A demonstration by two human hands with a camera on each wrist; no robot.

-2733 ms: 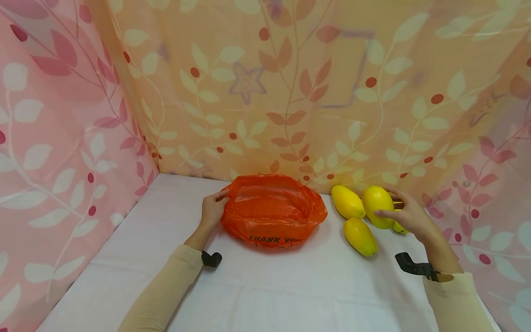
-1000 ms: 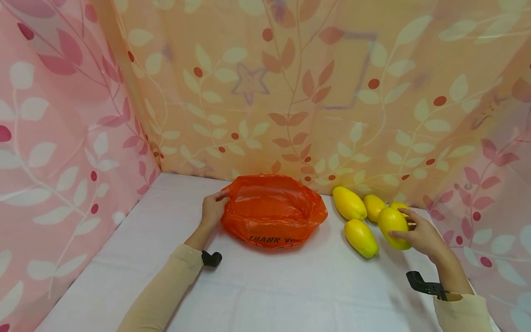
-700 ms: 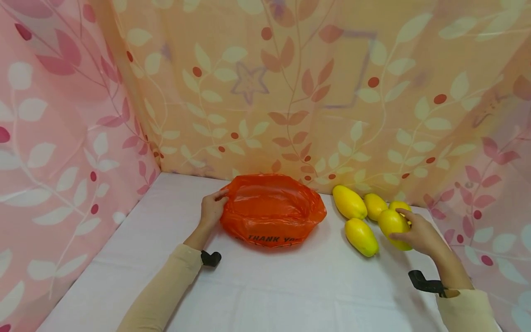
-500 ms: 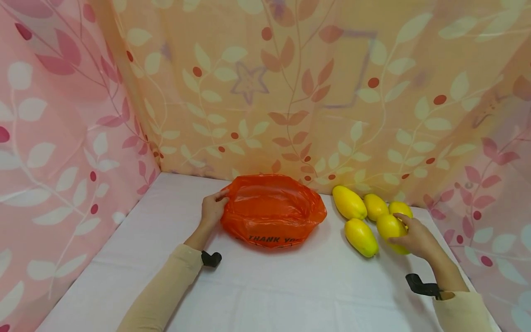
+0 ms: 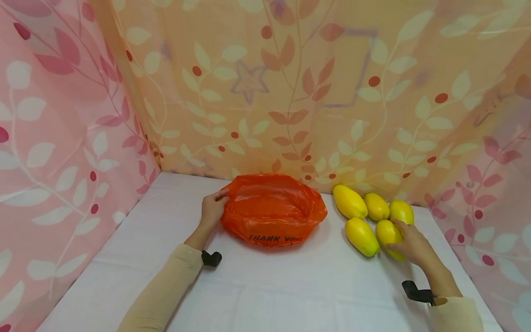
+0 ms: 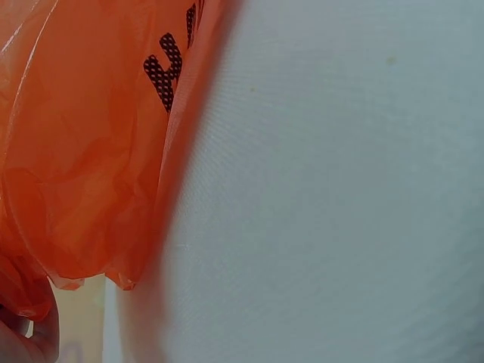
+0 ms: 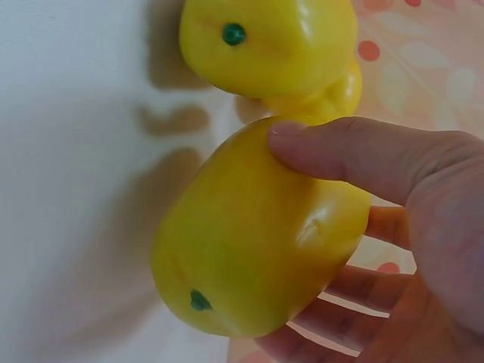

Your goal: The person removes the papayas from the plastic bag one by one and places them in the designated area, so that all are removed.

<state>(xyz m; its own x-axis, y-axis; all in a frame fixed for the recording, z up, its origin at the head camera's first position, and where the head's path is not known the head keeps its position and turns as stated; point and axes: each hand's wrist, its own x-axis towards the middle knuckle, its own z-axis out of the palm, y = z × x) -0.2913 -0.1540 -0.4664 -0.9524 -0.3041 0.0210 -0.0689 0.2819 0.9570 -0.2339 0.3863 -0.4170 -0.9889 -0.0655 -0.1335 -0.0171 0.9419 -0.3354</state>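
Note:
An orange plastic bag (image 5: pixel 269 207) with "THANK YO" printed on its front lies open-mouthed on the white tabletop. My left hand (image 5: pixel 212 210) pinches its left edge; in the left wrist view only the fingertips (image 6: pixel 41 333) show against the bag (image 6: pixel 83 166). At the right, my right hand (image 5: pixel 415 244) grips a yellow mango (image 5: pixel 389 235), thumb on one side and fingers round the other. The right wrist view shows this mango (image 7: pixel 257 234) with its green stem end low at the left. Other mangoes lie close by: one (image 5: pixel 362 237) at its left, another (image 5: pixel 401 213) just behind.
Two more mangoes (image 5: pixel 349 203) (image 5: pixel 376 206) lie at the back, near the floral cloth wall (image 5: pixel 257 115). Pink floral cloth (image 5: pixel 62 161) hangs at the left and right. White cloth (image 5: pixel 265 286) covers the table in front of the bag.
My right hand has brought the mango from above the back-row mangoes forward and down, beside the front mango, uncovering those behind. The left hand and the bag have stayed in place.

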